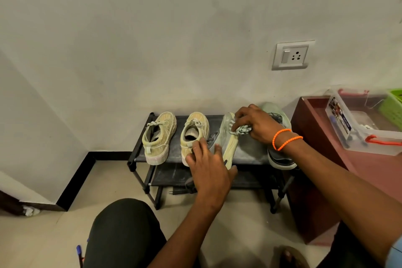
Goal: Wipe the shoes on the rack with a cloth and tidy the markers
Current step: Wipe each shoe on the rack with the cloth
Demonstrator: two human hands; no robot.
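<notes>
Nearest, a black-clad knee (121,235) sits beside a blue marker (79,252) on the floor. Past it, the left hand (208,169) rests with fingers (196,147) spread on a pale green sneaker (228,143) tipped on its side on the black 2-tier shoe rack (156,154). The right hand (254,125), 2 orange bands (282,139) at its wrist, has fingers curled round a crumpled pale cloth (242,129) pressed against that sneaker. 2 tan canvas sneakers (159,137) stand further left; a clear plastic box (359,124) sits on the maroon table (374,165).
</notes>
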